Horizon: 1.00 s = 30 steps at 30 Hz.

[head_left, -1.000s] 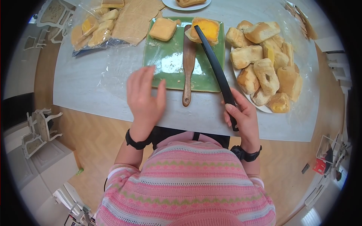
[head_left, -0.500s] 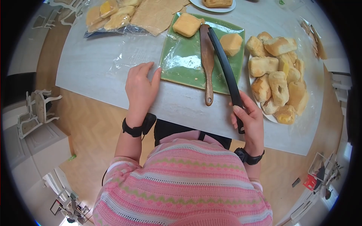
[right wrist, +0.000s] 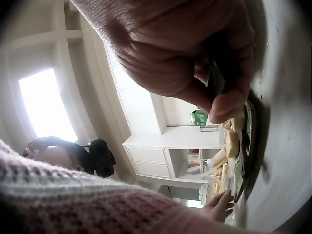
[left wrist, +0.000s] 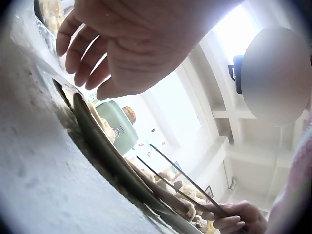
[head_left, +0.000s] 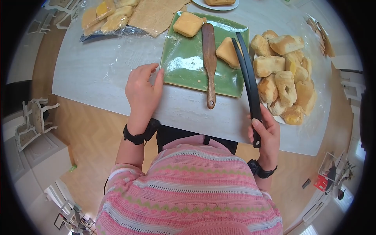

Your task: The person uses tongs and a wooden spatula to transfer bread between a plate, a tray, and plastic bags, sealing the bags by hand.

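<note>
My right hand point(head_left: 268, 133) holds a pair of black tongs point(head_left: 252, 88) near the hinge end, thumb on top. The two tong arms stand slightly apart, their tips overlapping the right side of a square bun point(head_left: 225, 53), pale face up, on a green square plate point(head_left: 184, 74). A second bun point(head_left: 188, 24) sits at the plate's far left corner. Between the buns lies a wooden spatula point(head_left: 209, 58), handle over the near edge. Beside the plate's near left corner, my left hand point(head_left: 141, 84) holds nothing, its fingers loosely bent; the left wrist view shows the same hand point(left wrist: 136, 48) beyond the plate rim.
On the right, a white plate point(head_left: 279, 120) bears a heap of bread rolls point(head_left: 287, 88). A plastic bag of bread pieces point(head_left: 113, 19) and brown paper point(head_left: 152, 17) lie at the far left. Another white plate point(head_left: 231, 6) with bread stands at the back.
The right bun has turned over, from yellow face up to pale face up. The tongs have drawn rightward and their arms now stand apart. My left hand has moved down beside the plate.
</note>
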Tool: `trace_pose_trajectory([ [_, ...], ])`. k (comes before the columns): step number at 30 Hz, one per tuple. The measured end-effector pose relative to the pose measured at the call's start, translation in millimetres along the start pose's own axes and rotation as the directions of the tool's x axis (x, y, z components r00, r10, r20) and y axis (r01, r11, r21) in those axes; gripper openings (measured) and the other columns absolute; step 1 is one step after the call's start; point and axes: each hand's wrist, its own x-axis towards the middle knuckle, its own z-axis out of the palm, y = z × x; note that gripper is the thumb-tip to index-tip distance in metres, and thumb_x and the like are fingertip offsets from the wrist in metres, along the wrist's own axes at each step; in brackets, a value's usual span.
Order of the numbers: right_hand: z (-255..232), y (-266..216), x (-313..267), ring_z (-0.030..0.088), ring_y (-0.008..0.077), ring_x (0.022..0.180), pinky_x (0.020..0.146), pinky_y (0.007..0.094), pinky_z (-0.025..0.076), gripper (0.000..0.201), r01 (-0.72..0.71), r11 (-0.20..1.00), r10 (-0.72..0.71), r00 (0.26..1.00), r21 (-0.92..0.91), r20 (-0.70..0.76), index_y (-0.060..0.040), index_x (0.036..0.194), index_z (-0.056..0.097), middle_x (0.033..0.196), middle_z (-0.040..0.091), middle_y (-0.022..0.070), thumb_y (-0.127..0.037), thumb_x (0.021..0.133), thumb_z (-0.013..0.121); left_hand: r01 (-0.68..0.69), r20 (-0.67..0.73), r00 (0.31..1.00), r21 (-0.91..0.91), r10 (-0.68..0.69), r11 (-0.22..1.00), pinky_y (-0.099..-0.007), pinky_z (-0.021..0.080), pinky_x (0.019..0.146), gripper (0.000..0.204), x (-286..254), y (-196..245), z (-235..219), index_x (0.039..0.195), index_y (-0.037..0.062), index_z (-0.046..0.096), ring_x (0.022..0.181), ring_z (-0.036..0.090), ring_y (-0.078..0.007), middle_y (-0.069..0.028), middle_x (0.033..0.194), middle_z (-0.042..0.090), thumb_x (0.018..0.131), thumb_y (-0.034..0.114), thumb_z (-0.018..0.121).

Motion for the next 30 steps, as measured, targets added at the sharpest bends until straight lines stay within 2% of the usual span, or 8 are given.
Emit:
trace_pose_trajectory([
  [6, -7.8, 1.4, -19.2, 0.06, 0.0094, 0.064, 0.053, 0.023, 0.047, 0.052, -0.014, 1.0, 0.012, 0.997, -0.024, -0.08, 0.0048, 0.145, 0.046, 0.104, 0.065, 0.0074, -0.003, 0.095, 0.062, -0.18, 0.0, 0.983, -0.179, 0.183, 0.967, -0.0376, 0.052, 0.075, 0.03, -5.3, 47.6, 16.2, 0.103, 0.0005, 0.069, 0.089, 0.065, -0.0312, -0.0147, 0.097, 0.069, 0.081, 0.018, 0.079],
  [8, -7.2, 2.2, -24.7, 0.061, 0.0098, 0.064, 0.053, 0.0233, 0.048, 0.052, -0.021, 0.999, 0.018, 0.995, -0.034, -0.097, 0.0051, 0.145, 0.046, 0.101, 0.065, 0.0068, -0.003, 0.096, 0.062, -0.205, 0.061, 0.972, -0.247, 0.227, 0.947, -0.0361, 0.053, 0.073, 0.036, -6.9, 69.6, 24.1, 0.103, 0.0, 0.07, 0.083, 0.066, -0.0271, -0.0139, 0.096, 0.069, 0.077, 0.02, 0.083],
  [12, -9.0, 3.4, -35.0, 0.061, 0.0097, 0.064, 0.055, 0.0238, 0.05, 0.051, -0.03, 0.998, 0.024, 0.995, -0.055, -0.1, 0.0044, 0.145, 0.046, 0.089, 0.064, 0.0044, -0.003, 0.096, 0.061, -0.237, 0.152, 0.957, -0.071, 0.245, 0.969, -0.0395, 0.053, 0.072, 0.044, -4.1, 88.2, 37.5, 0.102, -0.001, 0.069, 0.084, 0.065, -0.0297, -0.0137, 0.091, 0.067, 0.073, 0.028, 0.085],
  [14, -9.8, 4.3, -38.0, 0.061, 0.0095, 0.065, 0.055, 0.0239, 0.05, 0.05, -0.045, 0.997, 0.037, 0.993, -0.065, -0.116, 0.0041, 0.144, 0.047, 0.086, 0.063, 0.0037, -0.003, 0.097, 0.06, -0.19, 0.253, 0.949, -0.015, 0.188, 0.982, -0.0414, 0.052, 0.072, 0.04, -3.8, 91.6, 41.8, 0.096, 0.0008, 0.069, 0.086, 0.064, -0.0315, -0.0137, 0.088, 0.065, 0.073, 0.031, 0.083],
  [18, -9.8, 6.5, -37.0, 0.061, 0.0088, 0.064, 0.055, 0.0226, 0.05, 0.049, -0.091, 0.989, 0.08, 0.992, -0.113, -0.096, 0.0035, 0.144, 0.047, 0.082, 0.062, 0.0033, -0.001, 0.097, 0.058, -0.171, 0.268, 0.95, 0.015, 0.161, 0.985, -0.0432, 0.052, 0.069, 0.031, -3.3, 88.1, 45.1, 0.095, 0.0019, 0.066, 0.082, 0.065, -0.0337, -0.015, 0.084, 0.066, 0.079, 0.026, 0.078],
  [20, -9.3, 6.9, -33.0, 0.061, 0.0086, 0.064, 0.055, 0.0222, 0.05, 0.049, -0.095, 0.988, 0.084, 0.992, -0.12, -0.092, 0.0035, 0.145, 0.047, 0.08, 0.062, 0.0029, -0.001, 0.097, 0.058, -0.057, 0.311, 0.949, 0.029, 0.045, 0.998, -0.0461, 0.052, 0.065, 0.021, -0.5, 88.5, 42.1, 0.096, 0.002, 0.064, 0.076, 0.066, -0.0368, -0.016, 0.079, 0.067, 0.086, 0.019, 0.071],
  [23, -10.1, 7.8, -27.7, 0.061, 0.0084, 0.063, 0.054, 0.0218, 0.05, 0.049, -0.073, 0.99, 0.065, 0.995, -0.123, -0.07, 0.0032, 0.145, 0.047, 0.077, 0.061, 0.0021, 0.0, 0.097, 0.057, 0.025, 0.34, 0.94, 0.015, -0.029, 1.0, -0.0486, 0.051, 0.062, 0.017, 3.7, 85.8, 33.7, 0.103, 0.0013, 0.063, 0.071, 0.067, -0.0392, -0.0191, 0.079, 0.068, 0.091, 0.013, 0.063],
  [30, -8.8, 7.3, -21.6, 0.06, 0.0074, 0.061, 0.052, 0.0216, 0.049, 0.049, -0.081, 0.986, 0.072, 0.995, -0.148, -0.067, 0.0022, 0.145, 0.047, 0.077, 0.061, 0.0014, 0.0, 0.097, 0.058, -0.089, 0.272, 0.96, 0.071, 0.067, 0.994, -0.0478, 0.052, 0.063, 0.026, 1.0, 72.0, 11.2, 0.117, 0.0028, 0.065, 0.072, 0.067, -0.0412, -0.0222, 0.083, 0.069, 0.094, 0.012, 0.06],
])
